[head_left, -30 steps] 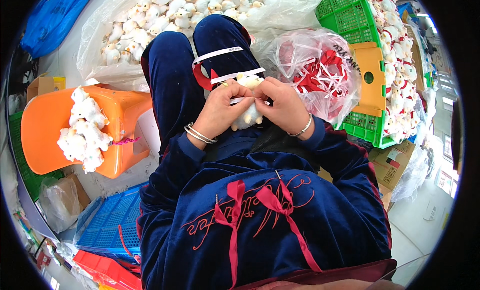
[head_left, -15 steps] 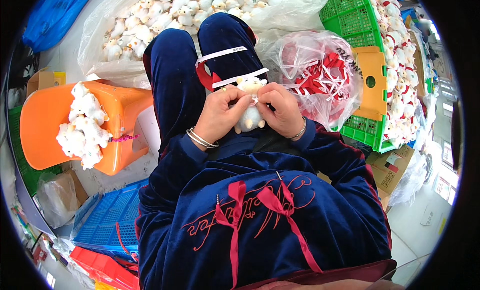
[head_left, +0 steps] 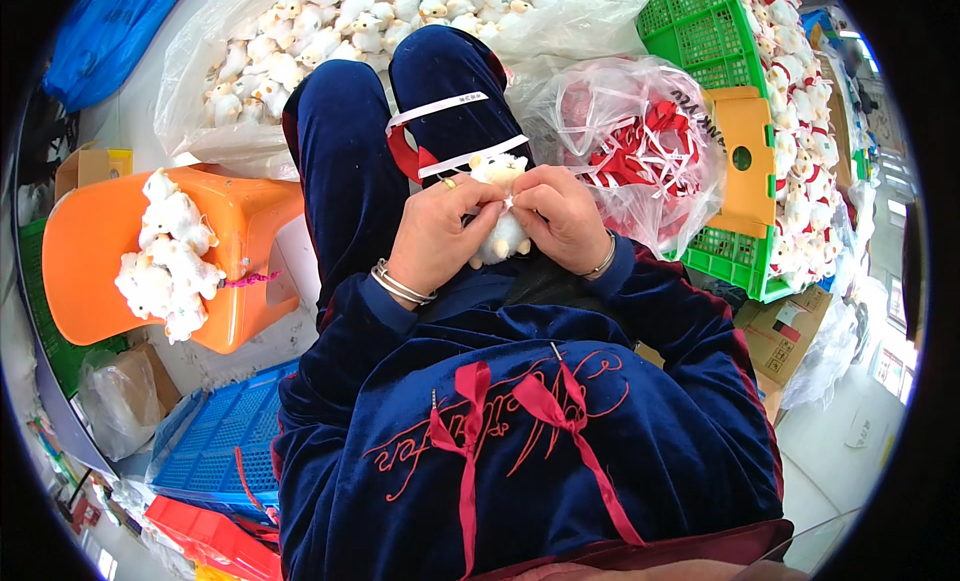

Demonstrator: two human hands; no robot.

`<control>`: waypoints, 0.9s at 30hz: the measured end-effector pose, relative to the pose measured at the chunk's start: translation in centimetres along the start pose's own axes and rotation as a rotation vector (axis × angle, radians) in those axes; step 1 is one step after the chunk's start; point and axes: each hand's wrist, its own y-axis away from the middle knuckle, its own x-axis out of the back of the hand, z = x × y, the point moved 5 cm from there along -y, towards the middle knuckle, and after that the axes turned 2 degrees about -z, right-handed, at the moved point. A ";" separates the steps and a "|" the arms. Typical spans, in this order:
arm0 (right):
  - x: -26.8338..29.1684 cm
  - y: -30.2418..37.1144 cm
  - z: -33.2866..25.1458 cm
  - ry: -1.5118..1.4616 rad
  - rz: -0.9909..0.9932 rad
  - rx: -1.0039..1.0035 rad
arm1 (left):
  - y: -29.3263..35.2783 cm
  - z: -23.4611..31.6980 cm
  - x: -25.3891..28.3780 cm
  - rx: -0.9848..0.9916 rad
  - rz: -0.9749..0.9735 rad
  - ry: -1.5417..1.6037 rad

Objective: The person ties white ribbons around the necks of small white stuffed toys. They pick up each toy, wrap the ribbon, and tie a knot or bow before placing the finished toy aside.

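Observation:
A small white plush toy [head_left: 498, 243] with a cream head stands upright on my lap, facing up between my hands. At its neck shows a bit of white ribbon [head_left: 508, 204]. My left hand [head_left: 447, 224] pinches this ribbon from the left, thumb against bent forefinger. Opposite it, my right hand [head_left: 562, 219] pinches at the same spot, fingers curled. The fingertips nearly meet and partly hide the toy's neck and sides. Beyond the toy's head, a red cloth piece [head_left: 402, 155] with white straps [head_left: 474, 155] lies across my right thigh.
On the left, an orange stool [head_left: 90, 251] bears several white plush toys [head_left: 168, 266]. A clear bag [head_left: 640, 146] of red pieces with white ribbons stands right of my knees. Behind it is a green crate [head_left: 695, 31]. A large plastic bag [head_left: 330, 31] of plush toys lies ahead.
My hands have drawn slightly closer together at the toy's neck, and the left fingers have shifted a little. The toy stays between them.

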 end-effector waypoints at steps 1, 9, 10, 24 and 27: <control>0.0 0.0 0.0 0.000 -0.004 -0.004 | 0.0 0.0 0.0 0.010 0.008 0.003; 0.1 0.0 -0.2 -0.009 -0.008 -0.014 | 0.3 0.3 -0.3 0.055 0.038 -0.014; 0.1 0.0 -0.2 -0.005 -0.014 -0.014 | 0.3 0.3 -0.3 0.060 0.034 -0.018; -0.1 -0.3 -0.3 0.015 -0.021 -0.073 | 0.5 0.0 -0.4 0.084 -0.022 0.058; -0.1 -0.3 -0.2 0.012 -0.026 -0.076 | 0.5 0.0 -0.5 -0.031 0.015 0.021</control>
